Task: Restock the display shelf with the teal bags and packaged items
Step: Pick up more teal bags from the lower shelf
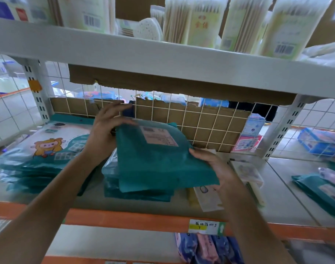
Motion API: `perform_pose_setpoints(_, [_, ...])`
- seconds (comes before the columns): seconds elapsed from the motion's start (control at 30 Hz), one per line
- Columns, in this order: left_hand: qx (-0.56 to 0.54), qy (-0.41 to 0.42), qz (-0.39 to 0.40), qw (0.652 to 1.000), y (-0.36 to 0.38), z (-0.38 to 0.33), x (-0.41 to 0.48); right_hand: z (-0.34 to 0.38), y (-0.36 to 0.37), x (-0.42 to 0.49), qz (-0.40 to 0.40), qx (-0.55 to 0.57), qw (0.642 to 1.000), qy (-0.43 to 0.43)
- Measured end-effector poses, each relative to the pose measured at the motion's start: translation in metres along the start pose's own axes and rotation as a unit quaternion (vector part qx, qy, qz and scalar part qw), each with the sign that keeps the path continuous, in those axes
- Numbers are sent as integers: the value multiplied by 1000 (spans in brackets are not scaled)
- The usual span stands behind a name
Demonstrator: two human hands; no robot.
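Teal bag (159, 164) was held label-up, tilted, just above centre stack (138, 193) on shelf (288, 199). Left hand (105, 128) gripped far corner. Right hand (210, 162) pinched near edge, thumb on top. Two-point hold likely kept bag flat for square placement.

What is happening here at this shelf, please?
A person is stocking a display shelf. Both hands hold one teal bag: the left hand grips its upper left corner, the right hand its lower right edge. The bag is tilted over a stack of teal bags in the middle of the shelf. To the left lies another pile with a cartoon print on top.
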State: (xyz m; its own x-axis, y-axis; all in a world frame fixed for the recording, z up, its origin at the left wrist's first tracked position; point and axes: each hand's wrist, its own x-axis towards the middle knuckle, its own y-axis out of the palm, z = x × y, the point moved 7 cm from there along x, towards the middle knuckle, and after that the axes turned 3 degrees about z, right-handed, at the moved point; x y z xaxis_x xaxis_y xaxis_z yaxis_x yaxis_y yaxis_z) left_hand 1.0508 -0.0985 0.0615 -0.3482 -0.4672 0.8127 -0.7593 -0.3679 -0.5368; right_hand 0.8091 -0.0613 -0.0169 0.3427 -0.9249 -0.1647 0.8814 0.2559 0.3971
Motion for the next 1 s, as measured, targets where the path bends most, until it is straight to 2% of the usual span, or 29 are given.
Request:
perform_pose_setpoints(0.13, [-79,-7,-13,997,-3,-13,5,3,5,1,37,-5,999,-28])
perform_pose_setpoints(0.23, [-76,-58,-37,995,-5,-9,0,14,5,-1,45,-18,994,-95])
perform_pose_setpoints(0.33, [-37,-141,-66,987,-10,-2,-3,20,-8,3,-13,-46,987,-153])
perform_pose_setpoints(0.47, [-72,-181,-73,978,-15,4,0,22,-22,-1,-77,-97,971,-204])
perform_pose_setpoints(0.67, [-193,-208,-15,959,-15,-3,17,20,-6,-1,-62,-175,954,-234])
perform_pose_setpoints(0.9, [-246,-260,28,933,-2,-9,7,-1,9,10,-51,-180,944,-272])
perform_pose_setpoints(1.0, [-285,-311,39,906,4,-3,-9,-4,7,9,-48,-139,950,-275])
